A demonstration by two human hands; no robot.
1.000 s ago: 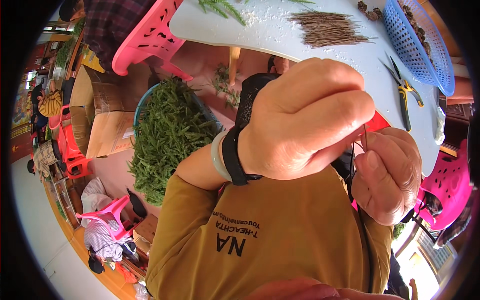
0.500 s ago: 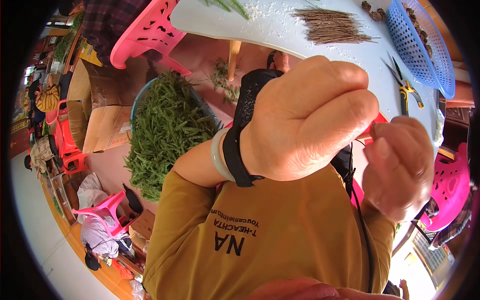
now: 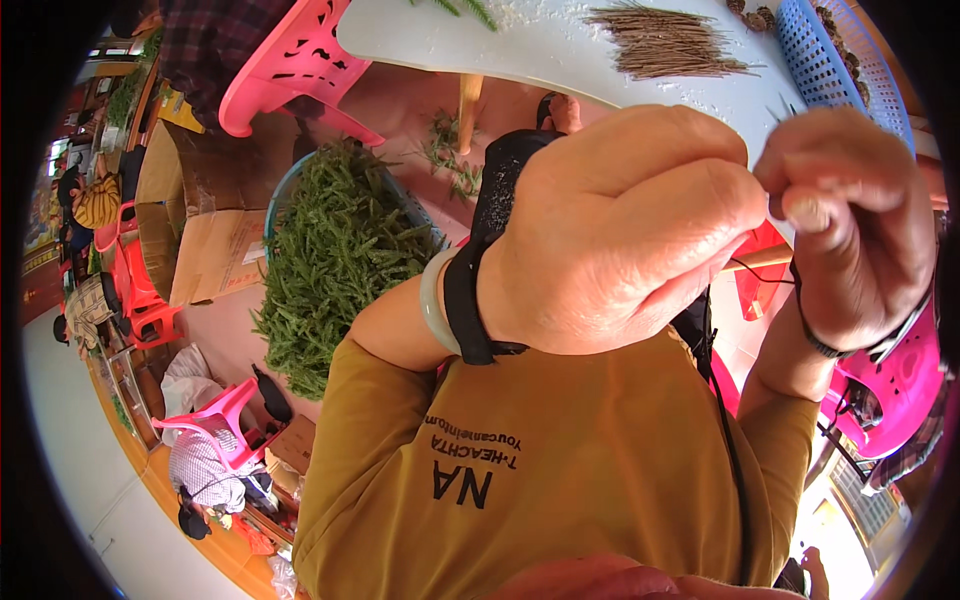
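White tabletop [image 3: 560, 55] runs beyond both hands, curved by the lens, over a pinkish floor. Left hand [image 3: 620, 230]: fingers curled tight, thumb and forefinger tips pressed against the right hand's fingertips; black strap and pale bangle [image 3: 432, 300] on its wrist. Right hand [image 3: 850, 220]: fingers pinched together at the same contact point, thin dark band on the wrist. Whatever sits in the pinch is too small to tell. A thin dark thread [image 3: 762, 275] shows just below the pinch, between the two hands. Beyond the hands on the tabletop: bundle of thin brown sticks [image 3: 665, 42]; blue perforated basket [image 3: 835, 55] further right of it. Left of the left hand, lower down: blue tub heaped with green sprigs [image 3: 335, 250]. Pink plastic chair [image 3: 290, 65] beyond the tub, cardboard box [image 3: 195, 215] to its left.
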